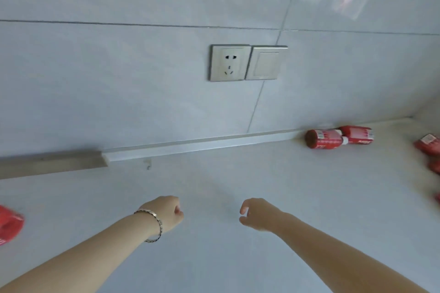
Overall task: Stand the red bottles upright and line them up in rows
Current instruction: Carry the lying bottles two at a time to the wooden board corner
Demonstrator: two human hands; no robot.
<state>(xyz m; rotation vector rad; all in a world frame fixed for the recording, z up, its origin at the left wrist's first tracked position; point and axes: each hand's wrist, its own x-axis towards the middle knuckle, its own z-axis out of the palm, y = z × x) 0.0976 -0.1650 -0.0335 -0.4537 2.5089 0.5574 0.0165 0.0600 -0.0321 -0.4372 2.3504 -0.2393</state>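
Two red bottles lie on their sides against the back wall at the right: one (321, 141) shows its dark base toward me, the other (357, 134) lies just behind it. More red bottles (428, 147) lie cut off at the right edge, and one red bottle (9, 223) is half out of view at the left edge. My left hand (166, 213), with a bracelet on the wrist, hovers over the white counter (214, 257) with fingers curled in and nothing in it. My right hand (257, 215) hovers beside it, fingers loosely apart, holding nothing.
A tiled wall rises behind the counter, with a silver socket (229, 63) and a switch (265, 63) side by side. A metal strip (52, 164) runs along the wall's foot at the left.
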